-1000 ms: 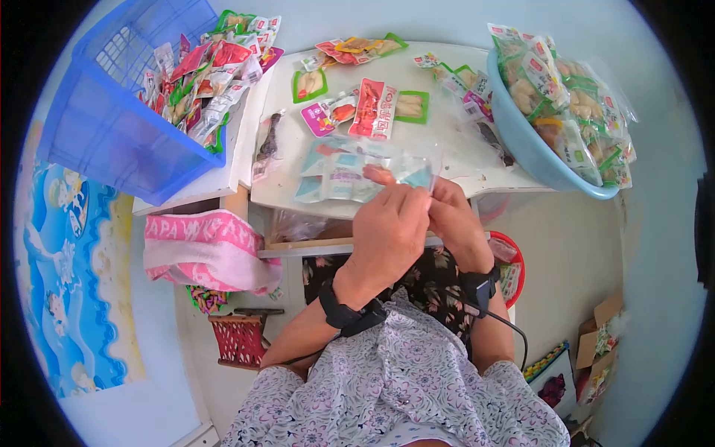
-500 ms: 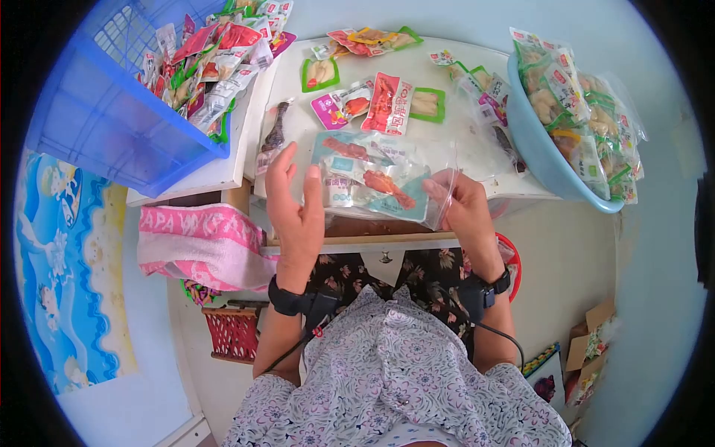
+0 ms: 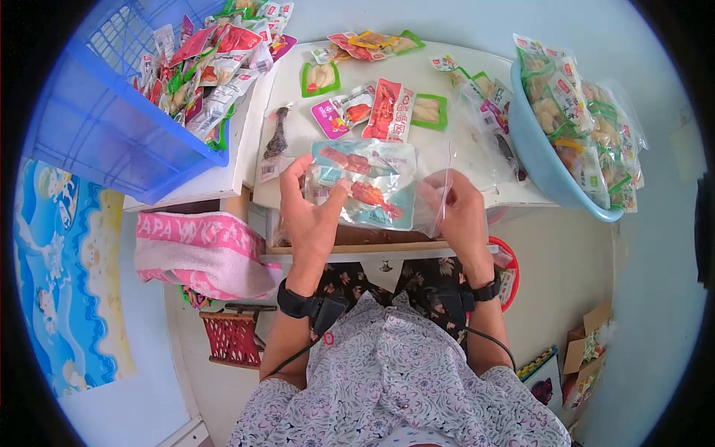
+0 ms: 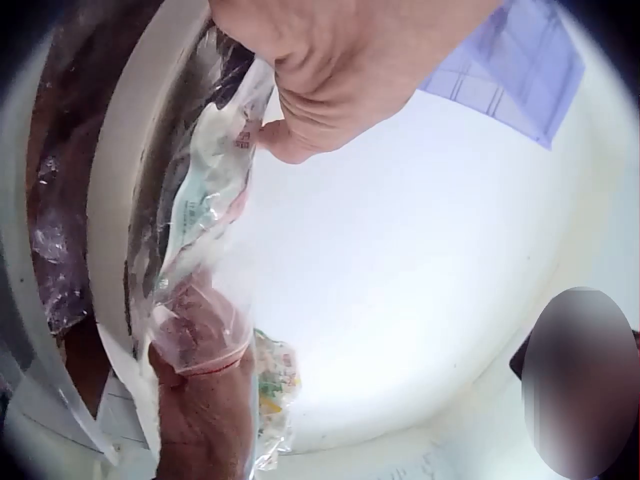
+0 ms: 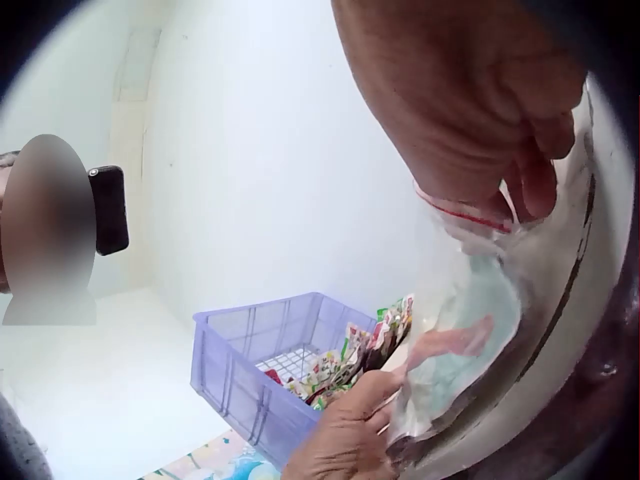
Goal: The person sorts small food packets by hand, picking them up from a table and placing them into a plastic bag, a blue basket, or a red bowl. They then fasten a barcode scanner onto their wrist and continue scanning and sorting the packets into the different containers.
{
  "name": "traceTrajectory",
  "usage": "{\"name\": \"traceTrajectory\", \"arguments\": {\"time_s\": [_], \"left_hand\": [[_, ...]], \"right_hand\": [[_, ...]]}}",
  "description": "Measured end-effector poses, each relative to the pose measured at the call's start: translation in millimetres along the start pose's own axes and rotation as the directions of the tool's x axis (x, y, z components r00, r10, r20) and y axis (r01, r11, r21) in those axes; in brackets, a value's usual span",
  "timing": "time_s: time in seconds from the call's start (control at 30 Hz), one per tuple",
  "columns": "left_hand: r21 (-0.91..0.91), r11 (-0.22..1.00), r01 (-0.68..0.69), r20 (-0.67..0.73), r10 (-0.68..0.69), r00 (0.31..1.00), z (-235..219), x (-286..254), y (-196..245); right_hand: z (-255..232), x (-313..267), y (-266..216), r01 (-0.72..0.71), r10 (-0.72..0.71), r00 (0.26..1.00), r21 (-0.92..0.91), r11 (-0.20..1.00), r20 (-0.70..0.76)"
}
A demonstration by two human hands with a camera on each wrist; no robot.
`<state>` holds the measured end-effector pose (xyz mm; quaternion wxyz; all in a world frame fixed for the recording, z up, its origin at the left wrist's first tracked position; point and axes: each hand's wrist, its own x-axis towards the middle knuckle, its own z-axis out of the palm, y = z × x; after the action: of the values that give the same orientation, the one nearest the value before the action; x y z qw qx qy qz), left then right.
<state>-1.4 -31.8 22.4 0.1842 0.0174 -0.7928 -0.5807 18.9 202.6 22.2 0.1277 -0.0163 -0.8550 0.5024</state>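
A clear zip bag [image 3: 427,222] with a red line at its mouth holds teal packets [image 3: 383,156] printed with pictures of meat. My left hand [image 3: 309,223] grips the bag's left end, thumb across the front and fingers behind. At the mouth, my right hand [image 3: 465,220] holds the bag with fingers inside the plastic; the red zip line [image 5: 465,215] crosses them in the right wrist view. Those fingers [image 4: 205,315] show through the film in the left wrist view. The bag is tilted above the table's front edge.
Snack packets [image 3: 389,108] and a dark drumstick pack [image 3: 277,138] lie behind the bag on the white table [image 3: 439,59]. A blue basket [image 3: 119,127] of packets stands left, a full blue basin [image 3: 536,167] right. Below sits a part-open drawer [image 3: 357,249].
My left hand came off the bag, spread beside it, then took hold of its left end. My right hand moved from the bag's edge into its mouth. The packets now face up more plainly.
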Motion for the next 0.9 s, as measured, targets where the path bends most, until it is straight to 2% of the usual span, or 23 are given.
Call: {"name": "traceTrajectory", "arguments": {"time_s": [0.07,0.1,0.2,0.3,0.4,0.5,0.6,0.67,0.73,0.8,0.9], "left_hand": [[-0.08,0.996,0.026,-0.006,-0.027,1.0,3,0,-3],[-0.131,0.991,0.035,-0.009,-0.036,0.999,3,1,-5],[-0.267,0.963,0.045,-0.01,-0.05,0.999,4,-5,-7],[-0.343,0.939,0.014,-0.029,-0.025,0.999,5,-10,-7],[-0.366,0.931,-0.009,-0.046,-0.008,0.999,4,-14,-13],[-0.398,0.917,-0.026,-0.049,0.007,0.999,4,-13,-12],[-0.392,0.918,-0.055,-0.05,0.039,0.998,4,-12,-15],[-0.376,0.922,-0.093,-0.073,0.07,0.995,5,-12,-21],[-0.392,0.918,-0.066,-0.075,0.04,0.996,3,-15,-16],[-0.405,0.912,-0.064,-0.08,0.034,0.996,1,-17,-16],[-0.435,0.898,-0.071,-0.082,0.039,0.996,1,-19,-22]], "right_hand": [[-9,1,0,0.01,-0.005,0.993,0.04,0.999,-0.117],[-13,2,-2,-0.046,0.057,0.992,0.105,0.993,-0.108],[-22,4,-16,-0.161,0.171,0.985,0.181,0.97,-0.038],[-17,5,-30,-0.147,0.14,0.989,0.296,0.944,0.044],[-14,7,-40,-0.229,0.159,0.967,0.407,0.884,0.197],[2,11,-21,-0.136,0.083,0.984,0.36,0.923,0.158],[13,15,-6,-0.001,-0.015,0.999,0.395,0.919,0.037],[18,21,14,0.126,-0.122,0.992,0.146,0.981,-0.03],[16,24,3,0.097,-0.099,0.995,0.144,0.985,0.006],[7,23,-14,-0.101,0.049,0.988,0.373,0.922,0.146],[-1,27,-11,-0.186,0.097,0.963,0.361,0.914,0.252]]}}
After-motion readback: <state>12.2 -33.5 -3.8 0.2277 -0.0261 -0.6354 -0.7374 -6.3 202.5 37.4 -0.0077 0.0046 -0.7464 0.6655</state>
